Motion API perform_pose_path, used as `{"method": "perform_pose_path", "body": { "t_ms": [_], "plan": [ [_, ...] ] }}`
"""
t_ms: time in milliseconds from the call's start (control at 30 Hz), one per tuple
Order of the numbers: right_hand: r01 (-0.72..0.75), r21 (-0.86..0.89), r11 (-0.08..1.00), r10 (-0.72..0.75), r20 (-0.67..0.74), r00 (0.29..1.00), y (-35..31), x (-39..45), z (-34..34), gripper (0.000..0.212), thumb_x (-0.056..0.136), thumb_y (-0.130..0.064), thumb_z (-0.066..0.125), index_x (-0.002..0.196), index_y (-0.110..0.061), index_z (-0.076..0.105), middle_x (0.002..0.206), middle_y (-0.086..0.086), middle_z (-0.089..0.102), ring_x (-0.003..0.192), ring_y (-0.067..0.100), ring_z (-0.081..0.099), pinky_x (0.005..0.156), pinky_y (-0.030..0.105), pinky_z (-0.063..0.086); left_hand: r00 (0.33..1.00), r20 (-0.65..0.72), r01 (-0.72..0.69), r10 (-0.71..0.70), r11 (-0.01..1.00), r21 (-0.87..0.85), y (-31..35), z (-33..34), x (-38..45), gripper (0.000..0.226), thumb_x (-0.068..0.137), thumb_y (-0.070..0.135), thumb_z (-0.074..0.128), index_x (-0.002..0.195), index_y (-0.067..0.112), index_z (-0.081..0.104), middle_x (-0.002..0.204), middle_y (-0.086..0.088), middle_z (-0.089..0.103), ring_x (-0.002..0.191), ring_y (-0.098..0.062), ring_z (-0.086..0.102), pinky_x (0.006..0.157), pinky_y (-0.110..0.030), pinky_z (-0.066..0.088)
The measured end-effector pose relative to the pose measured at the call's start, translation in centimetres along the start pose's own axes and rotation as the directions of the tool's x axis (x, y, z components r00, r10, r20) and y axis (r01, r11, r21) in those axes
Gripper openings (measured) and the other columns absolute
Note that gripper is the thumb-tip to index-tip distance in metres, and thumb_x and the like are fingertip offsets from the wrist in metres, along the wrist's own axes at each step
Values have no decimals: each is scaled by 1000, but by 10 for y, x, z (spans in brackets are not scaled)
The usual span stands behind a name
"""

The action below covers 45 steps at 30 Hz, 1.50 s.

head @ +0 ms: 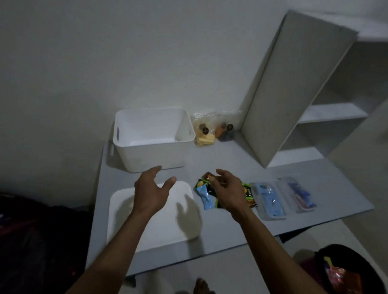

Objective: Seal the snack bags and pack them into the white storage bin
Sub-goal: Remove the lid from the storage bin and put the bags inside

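Observation:
The white storage bin (pixel 143 152) stands open and looks empty at the table's back left. Its flat white lid (pixel 162 226) lies in front of it. A small pile of snack packets (pixel 206 195), black, green, blue and orange, sits on the table to the right of the lid. My right hand (pixel 227 193) hovers over that pile with fingers loosely curled; I cannot tell whether it touches a packet. My left hand (pixel 151 193) is spread open above the lid's far edge and holds nothing. Two clear snack bags (pixel 212 131) stand behind the bin by the wall.
A clear plastic case (pixel 282 199) with blue items lies right of the packets. A white shelf unit (pixel 288 89) rises at the table's back right. A dark bag (pixel 348 280) with more packets sits on the floor at lower right. Dark fabric fills the lower left.

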State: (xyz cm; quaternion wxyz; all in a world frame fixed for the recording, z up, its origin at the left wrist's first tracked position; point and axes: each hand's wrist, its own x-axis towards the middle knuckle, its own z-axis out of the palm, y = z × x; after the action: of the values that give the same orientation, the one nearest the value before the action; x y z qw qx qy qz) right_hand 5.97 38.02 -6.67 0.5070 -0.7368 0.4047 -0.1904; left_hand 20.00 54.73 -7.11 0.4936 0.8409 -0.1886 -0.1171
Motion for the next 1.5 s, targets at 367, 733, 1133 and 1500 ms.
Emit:
{"method": "perform_pose_path", "body": {
  "t_ms": [367,733,1133,1500],
  "plan": [
    [-61,87,994,68,-85,994,15,135,-72,24,90,-38,67,109,-23,70,92,-4,75,83,8,73,80,45,60,976,137,-174,170,984,19,70,109,92,59,82,38,75,132,14,58,132,-2,60,117,-12,56,99,-26,43],
    [68,-337,939,-47,69,996,18,344,-109,15,89,-21,66,100,-11,71,87,4,69,83,22,67,73,27,47,979,67,-206,195,945,254,108,213,244,47,86,29,72,128,14,59,130,-6,60,118,-24,54,100,-39,47],
    [373,-718,588,-300,234,925,14,486,-94,46,82,-15,65,128,-21,61,130,2,59,121,28,46,91,41,46,995,-89,14,34,872,490,89,262,363,33,82,12,65,114,11,55,111,-13,60,105,-33,54,78,-43,52],
    [443,-793,417,-457,239,857,36,507,-79,24,72,-12,71,94,-21,72,89,-2,71,98,28,53,75,38,42,994,-110,70,-11,834,548,82,271,381,24,88,6,53,107,15,43,112,-10,54,112,-33,48,80,-50,51]
  ]
}}
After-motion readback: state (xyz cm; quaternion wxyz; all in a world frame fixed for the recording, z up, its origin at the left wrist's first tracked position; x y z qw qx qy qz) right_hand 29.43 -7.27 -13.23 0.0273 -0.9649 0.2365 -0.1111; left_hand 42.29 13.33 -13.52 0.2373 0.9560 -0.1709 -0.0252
